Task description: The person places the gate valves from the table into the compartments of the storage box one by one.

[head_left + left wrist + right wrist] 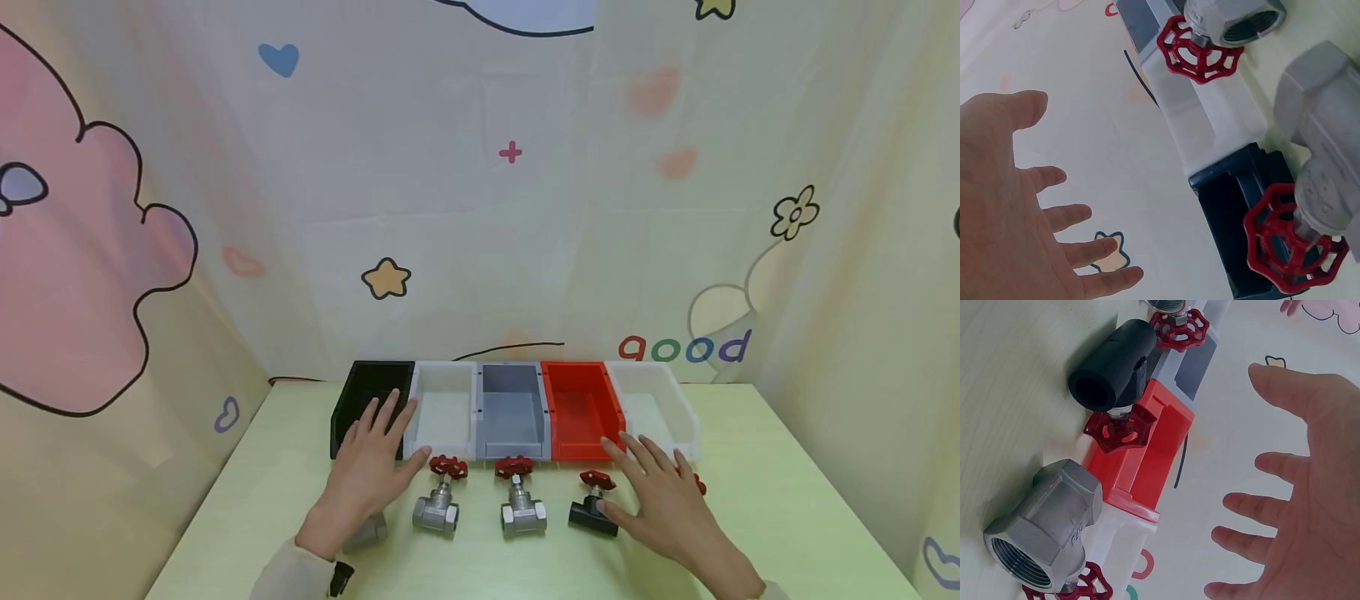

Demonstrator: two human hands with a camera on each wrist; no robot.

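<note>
While the left hand (367, 482) is hovering spread by the black bin (378, 377) in the head view, the right hand (662, 504) is hovering likewise at right; two silver valves (522, 515) and a black valve (588, 517) are resting between them on the desk (787, 517). In the left wrist view, the leftmost valve (1322, 156) is resting near the black bin. In the right wrist view, the rightmost valve (1050, 522) is resting near the rightmost white bin (1119, 547).

Bins (513, 412), left to right: black, white, grey, red, white. Silver valves (523, 515) and one black valve (591, 518) have red handwheels (513, 467). Stars (386, 278) and hearts (279, 60) pattern the far backdrop (450, 167) beyond a pale yellow-green counter (780, 500).
</note>
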